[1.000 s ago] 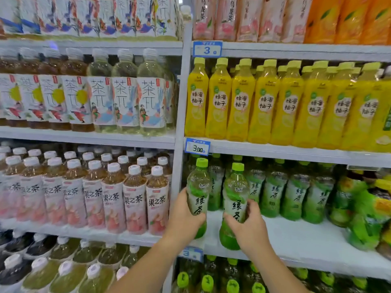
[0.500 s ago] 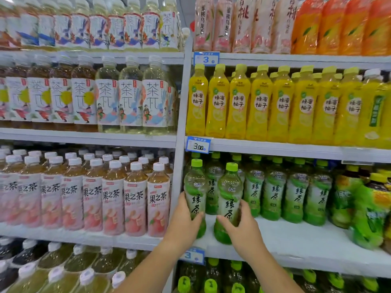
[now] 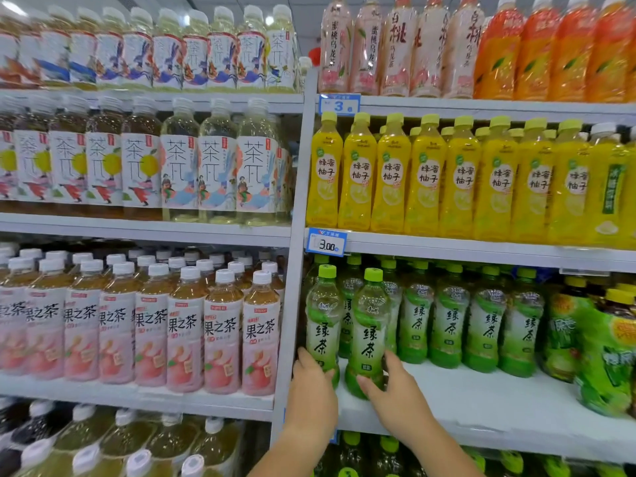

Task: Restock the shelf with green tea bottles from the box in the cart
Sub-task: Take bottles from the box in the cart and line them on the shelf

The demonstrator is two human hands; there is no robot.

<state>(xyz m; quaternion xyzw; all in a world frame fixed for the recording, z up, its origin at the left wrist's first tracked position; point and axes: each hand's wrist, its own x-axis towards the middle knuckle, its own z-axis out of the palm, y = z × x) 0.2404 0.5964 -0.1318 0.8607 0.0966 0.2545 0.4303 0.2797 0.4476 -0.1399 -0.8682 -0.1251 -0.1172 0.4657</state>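
Compared with a second ago, the two green tea bottles have gone deeper onto the shelf (image 3: 464, 401) and stand straighter, and both hands sit lower on them. I judge the placing of this pair nearly done, with only the release left.

Everything here is placed from the 3.00 price tag (image 3: 326, 243).

- **Left hand** (image 3: 311, 390): it is below the tag and a touch left. Its thumb lies across the front of the left bottle's base and its fingers curl round the far side (mostly hidden by the bottle).
- **Left bottle** (image 3: 323, 325): it stands straight below the tag, upright, at the near end of the shelf board.
- **Right bottle** (image 3: 370, 332): it is below the tag and just right, beside its neighbour and slightly nearer the front edge. Whether the two touch I cannot tell.
- **Right hand** (image 3: 395, 401): it is lower and further right. Its thumb is on the front of that bottle's base and its fingers are wrapped round the right side.
- **Row of green tea bottles** (image 3: 451, 321): it runs off to the right of the tag, set further back.

Each held bottle is clear plastic with a bright green cap. It has a green-and-white label with dark characters, and greenish liquid shows at the base.
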